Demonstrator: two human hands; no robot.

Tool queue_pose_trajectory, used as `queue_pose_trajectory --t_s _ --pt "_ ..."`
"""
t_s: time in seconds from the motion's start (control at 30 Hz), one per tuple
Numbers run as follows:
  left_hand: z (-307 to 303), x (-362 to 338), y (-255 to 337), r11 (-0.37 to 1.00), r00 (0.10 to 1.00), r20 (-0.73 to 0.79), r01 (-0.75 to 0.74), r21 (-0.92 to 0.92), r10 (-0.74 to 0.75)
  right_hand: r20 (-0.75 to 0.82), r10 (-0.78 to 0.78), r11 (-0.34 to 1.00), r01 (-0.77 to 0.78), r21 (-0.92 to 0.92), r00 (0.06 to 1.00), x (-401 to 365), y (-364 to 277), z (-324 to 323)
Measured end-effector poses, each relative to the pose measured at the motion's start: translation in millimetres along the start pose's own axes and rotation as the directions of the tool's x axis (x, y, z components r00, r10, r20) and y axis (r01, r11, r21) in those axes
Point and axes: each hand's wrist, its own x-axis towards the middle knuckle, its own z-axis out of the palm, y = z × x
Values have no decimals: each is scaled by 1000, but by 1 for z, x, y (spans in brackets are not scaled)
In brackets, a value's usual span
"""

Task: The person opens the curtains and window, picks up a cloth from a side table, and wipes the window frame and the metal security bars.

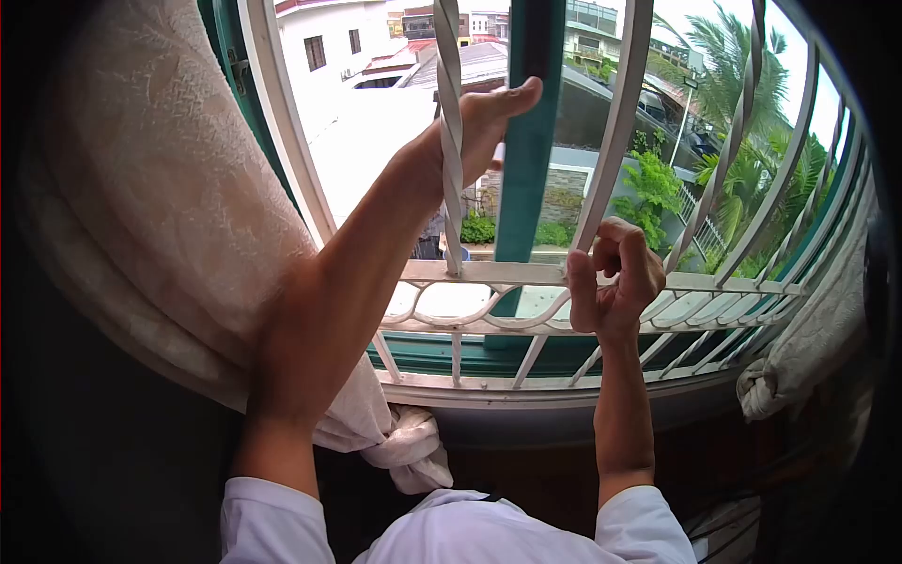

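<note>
My left hand (487, 117) reaches between the bars of a white window grille (512, 273), its wrist behind a twisted bar (451, 141). One digit stretches out across the green window frame (526, 179), and another fingertip shows below the palm. The rest of the fingers are hidden, and I see nothing held in them. Lower right, my right hand (620, 273) is closed at a flat white bar (615, 132), thumb and curled fingers against it, just above the grille's lower rail.
A pale patterned curtain (160, 169) hangs at the left, its knotted end (409, 446) below the sill. Another knotted curtain (799, 367) hangs at the right. Outside are roofs, a white building (324, 47), a palm (738, 85) and shrubs (648, 188).
</note>
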Motion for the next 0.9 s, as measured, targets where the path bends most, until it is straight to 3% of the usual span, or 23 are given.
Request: queue_pose_trajectory --t_s 0.1,0.13,0.2,0.23,0.27,0.33,0.37,0.4,0.43,0.47,0.5,0.53,0.57,0.6,0.67,0.73,0.8,0.83,0.87,0.9 --pt "16 -8 19 996 999 -32 41 -83 -44 -22 -47 998 46 -38 999 -1 4 -3" --pt "5 -12 22 987 996 54 83 -138 -76 -2 -30 999 30 -34 1000 -3 5 -5" --pt "0 -35 17 988 993 -60 -106 -115 100 34 -4 999 6 -40 999 -3 0 -14" --pt "1 -47 23 989 992 -120 -50 -140 33 29 5 1000 -5 -5 1000 -9 2 -15" --pt "0 -66 21 975 977 -203 -109 -192 70 62 29 1000 -29 -12 998 -15 2 -17" --pt "-15 -74 44 987 951 -269 -159 -2 152 43 -3 999 5 -48 999 -1 8 -4" --pt "5 -104 50 998 933 -355 -54 40 65 72 77 997 -77 0 994 -25 6 -16" --pt "0 -122 52 881 881 -321 -190 433 347 80 45 999 -46 10 996 -23 6 -17" --pt "29 -147 87 727 748 -342 -261 635 569 47 51 998 -52 21 998 -22 6 -13" --pt "35 -160 110 547 617 -267 -323 772 741 43 49 999 -49 4 998 -21 7 -11" --pt "36 -164 130 265 370 -125 -358 895 921 -30 6 1000 -6 -18 1000 -18 8 -4" --pt "30 -164 153 -14 140 46 -218 976 989 -48 -2 999 0 -42 999 -19 11 2" --pt "25 -163 177 -166 54 160 129 978 986 -56 4 997 -9 -81 998 -22 11 0" --pt "16 -155 205 -270 93 263 542 796 960 -59 -3 997 -1 -75 998 -20 10 1" --pt "-8 -138 251 -209 150 155 834 511 976 -69 48 994 -55 -94 996 -19 9 1" --pt "-30 -143 280 -243 269 -44 920 309 962 -83 45 995 -52 -82 996 -21 12 -2" --pt "-82 -156 284 -254 272 -41 935 247 961 -103 36 998 -42 -55 994 -22 15 -5" --pt "-111 -166 275 -274 296 -19 905 325 955 -103 48 996 -55 -70 994 -21 15 -7" --pt "-79 -171 272 -243 297 -200 936 253 934 -112 61 997 -66 -44 992 -21 13 -8" --pt "-74 -179 256 -293 347 -163 914 281 924 -117 78 996 -81 -23 990 -20 10 -13"
